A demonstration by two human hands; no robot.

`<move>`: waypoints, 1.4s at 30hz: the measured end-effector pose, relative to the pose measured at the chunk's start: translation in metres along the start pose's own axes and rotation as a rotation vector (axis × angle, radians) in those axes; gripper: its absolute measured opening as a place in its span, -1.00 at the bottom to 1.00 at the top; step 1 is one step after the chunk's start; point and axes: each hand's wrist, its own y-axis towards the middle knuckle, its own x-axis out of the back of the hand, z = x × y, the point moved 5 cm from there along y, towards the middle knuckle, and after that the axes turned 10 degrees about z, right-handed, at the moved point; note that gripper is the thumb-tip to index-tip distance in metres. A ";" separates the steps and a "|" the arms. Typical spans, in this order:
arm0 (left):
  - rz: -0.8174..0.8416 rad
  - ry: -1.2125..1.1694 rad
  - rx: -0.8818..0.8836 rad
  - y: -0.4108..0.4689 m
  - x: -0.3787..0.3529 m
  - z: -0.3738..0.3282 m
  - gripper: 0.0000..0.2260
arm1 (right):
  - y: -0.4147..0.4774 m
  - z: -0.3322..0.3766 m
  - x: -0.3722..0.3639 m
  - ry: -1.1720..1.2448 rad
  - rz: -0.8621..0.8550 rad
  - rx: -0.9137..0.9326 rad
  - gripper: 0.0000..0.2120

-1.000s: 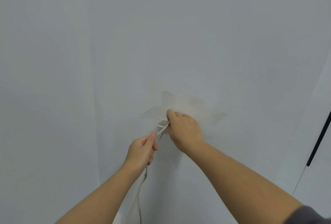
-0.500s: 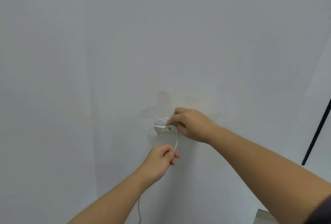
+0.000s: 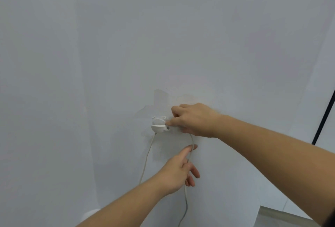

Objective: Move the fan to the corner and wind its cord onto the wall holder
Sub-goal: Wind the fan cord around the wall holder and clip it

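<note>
A small round white wall holder is fixed to the pale wall near a patched spot. A white cord hangs down from its left side, and another stretch loops from the holder's right side down past my left hand. My right hand pinches the cord at the holder's right edge. Lower down, my left hand has the cord running along its index finger and down between its loosely spread fingers. A white rounded piece, perhaps the fan, peeks out behind my left forearm at the bottom.
The room corner runs vertically on the left. A thin black pole leans at the right edge. A strip of floor shows at the bottom right.
My left hand dropped lower and to the right, loosening its fingers around the cord. My right hand shifted from over the holder to its right edge, uncovering it.
</note>
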 end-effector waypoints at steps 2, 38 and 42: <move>0.017 0.013 -0.002 0.002 -0.005 -0.004 -0.50 | 0.000 -0.002 -0.001 -0.059 -0.007 0.007 -0.51; -0.071 1.316 0.412 -0.004 0.055 0.023 -0.76 | 0.002 -0.002 0.010 -0.112 -0.018 -0.092 -0.53; -0.196 1.083 0.513 -0.014 0.076 0.036 -0.63 | 0.003 0.004 0.013 -0.091 0.010 -0.140 -0.65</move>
